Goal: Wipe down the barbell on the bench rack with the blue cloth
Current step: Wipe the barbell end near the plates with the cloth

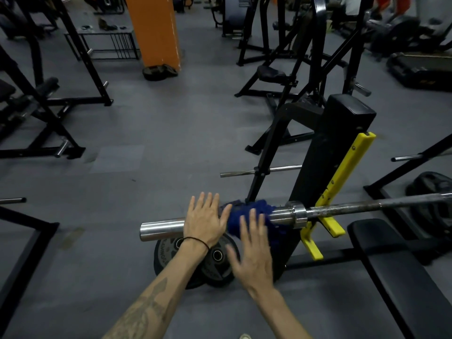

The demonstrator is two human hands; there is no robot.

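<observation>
Barbell (367, 206): lay across the lower right of the frame, its shaft resting in the yellow hook (325, 223) of the bench rack (315, 167), its bright sleeve (161, 231) jutting toward lower centre. Steel, rigid, judged heavy; the polished sleeve probably slick, the shaft dull and spotted. It need not be lifted, since the rack carried it.

Blue cloth (247, 211): bunched over the sleeve, just beside the collar, at lower centre. Soft and limp, it should wrap the bar readily; best taken by closing the palm round cloth and bar together.

Left hand (205, 218): fingers straight and spread, laid flat on the sleeve just left of the cloth, gripping nothing.

Right hand (254, 255): blurred, fingers extended over the cloth; it seemed to press the cloth rather than clasp it, though the blur left that uncertain.

Weight plates (215, 263): leaned together on the grey floor under the sleeve, just below the hands.

Bench pad (391, 270): black, at lower right.

Orange pillar (154, 30): stood at upper centre.
</observation>
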